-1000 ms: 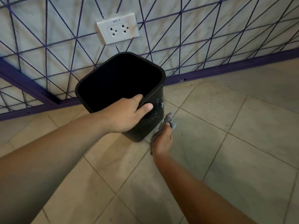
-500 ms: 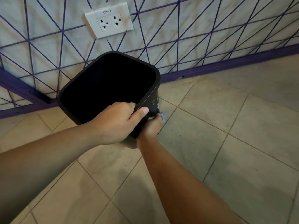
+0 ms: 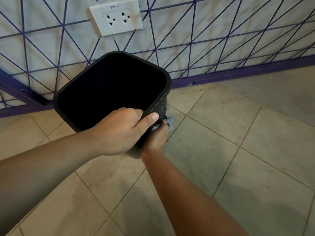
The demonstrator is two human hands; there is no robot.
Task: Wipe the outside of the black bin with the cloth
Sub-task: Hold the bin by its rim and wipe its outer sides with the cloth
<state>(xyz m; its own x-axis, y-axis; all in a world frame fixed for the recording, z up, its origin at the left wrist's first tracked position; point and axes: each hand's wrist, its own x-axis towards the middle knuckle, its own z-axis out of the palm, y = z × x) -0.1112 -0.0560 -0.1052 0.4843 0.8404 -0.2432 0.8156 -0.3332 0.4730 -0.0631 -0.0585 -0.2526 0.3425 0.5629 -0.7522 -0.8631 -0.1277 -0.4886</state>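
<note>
dim, even indoor light, soft shadows on the floor (image 3: 238, 167), wide-angle bending at the edges.

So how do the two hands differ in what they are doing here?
The left hand grips the black bin at its rim, thumb outside; the right hand holds the grey cloth against the bin's side wall. The left hand sits higher, the right hand lower and partly hidden behind it. Both touch the same bin.

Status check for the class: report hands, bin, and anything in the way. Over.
Left hand grips the black bin at its near rim. Right hand holds the grey cloth against the bin's outer side. Nothing blocking. Over.
</note>
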